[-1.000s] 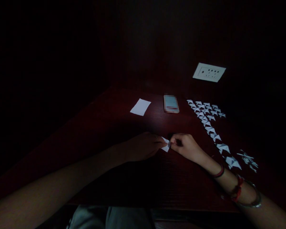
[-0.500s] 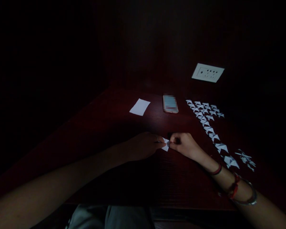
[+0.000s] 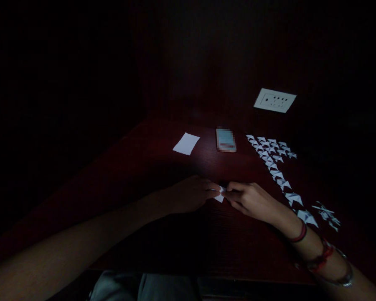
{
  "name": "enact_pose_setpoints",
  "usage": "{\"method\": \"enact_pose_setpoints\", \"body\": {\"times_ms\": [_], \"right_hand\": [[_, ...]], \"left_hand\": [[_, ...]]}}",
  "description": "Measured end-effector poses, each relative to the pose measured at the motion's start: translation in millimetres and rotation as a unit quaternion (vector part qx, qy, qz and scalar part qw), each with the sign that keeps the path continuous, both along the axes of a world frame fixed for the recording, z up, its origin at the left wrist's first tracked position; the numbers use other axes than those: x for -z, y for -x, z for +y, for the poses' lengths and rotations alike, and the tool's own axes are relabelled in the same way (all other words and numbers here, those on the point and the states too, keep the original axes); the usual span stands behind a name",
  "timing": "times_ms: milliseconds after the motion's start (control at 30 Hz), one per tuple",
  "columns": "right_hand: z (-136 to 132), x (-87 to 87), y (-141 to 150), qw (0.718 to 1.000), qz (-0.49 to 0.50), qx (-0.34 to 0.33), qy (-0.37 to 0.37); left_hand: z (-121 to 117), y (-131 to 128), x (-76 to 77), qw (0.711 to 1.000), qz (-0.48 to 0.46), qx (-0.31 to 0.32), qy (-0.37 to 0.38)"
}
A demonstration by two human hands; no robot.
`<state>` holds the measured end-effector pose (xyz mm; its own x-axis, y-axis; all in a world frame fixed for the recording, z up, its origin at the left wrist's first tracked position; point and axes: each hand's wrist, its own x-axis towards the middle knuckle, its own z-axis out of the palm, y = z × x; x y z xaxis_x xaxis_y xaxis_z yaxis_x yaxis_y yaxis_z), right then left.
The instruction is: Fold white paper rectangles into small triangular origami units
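Observation:
A small folded white paper (image 3: 219, 198) lies on the dark red table between my hands, partly covered by fingers. My left hand (image 3: 189, 195) grips it from the left, a ring showing on one finger. At its right edge, the fingertips of my right hand (image 3: 253, 201) pinch the same paper, thumb and finger nearly meeting my left fingertips. Which fold is being worked cannot be made out in the dim light. On the right, several folded white paper pieces (image 3: 276, 174) stand in rows, the nearest by my right wrist.
A flat white sheet (image 3: 186, 144) lies at the back of the table (image 3: 138, 159). Beside it is a phone (image 3: 226, 140), its screen blurred. Thin paper scraps (image 3: 328, 214) sit at the right. A socket plate (image 3: 275, 100) is on the wall.
My right hand has turned, its fingers going from curled to stretched further over the paper's right edge. My left hand stays on the paper. The whole view has shifted slightly.

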<state>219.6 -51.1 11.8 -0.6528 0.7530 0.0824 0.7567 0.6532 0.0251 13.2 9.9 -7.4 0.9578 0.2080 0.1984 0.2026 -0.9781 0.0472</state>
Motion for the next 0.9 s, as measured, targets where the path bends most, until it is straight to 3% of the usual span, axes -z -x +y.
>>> {"method": "enact_pose_setpoints", "body": {"times_ms": [467, 633, 900], "right_hand": [[0, -4.2, -3, 1.0, -0.001, -0.018, 0.022], [0, -4.4, -7, 0.996, 0.062, -0.013, 0.062], [15, 9.7, -9, 0.981, 0.175, 0.045, 0.07]], "left_hand": [[2, 0, 1.8, 1.0, -0.008, 0.001, 0.023], [3, 2, 1.4, 1.0, -0.005, 0.003, 0.028], [6, 4, 6.8, 0.999, -0.032, 0.02, 0.027]]}}
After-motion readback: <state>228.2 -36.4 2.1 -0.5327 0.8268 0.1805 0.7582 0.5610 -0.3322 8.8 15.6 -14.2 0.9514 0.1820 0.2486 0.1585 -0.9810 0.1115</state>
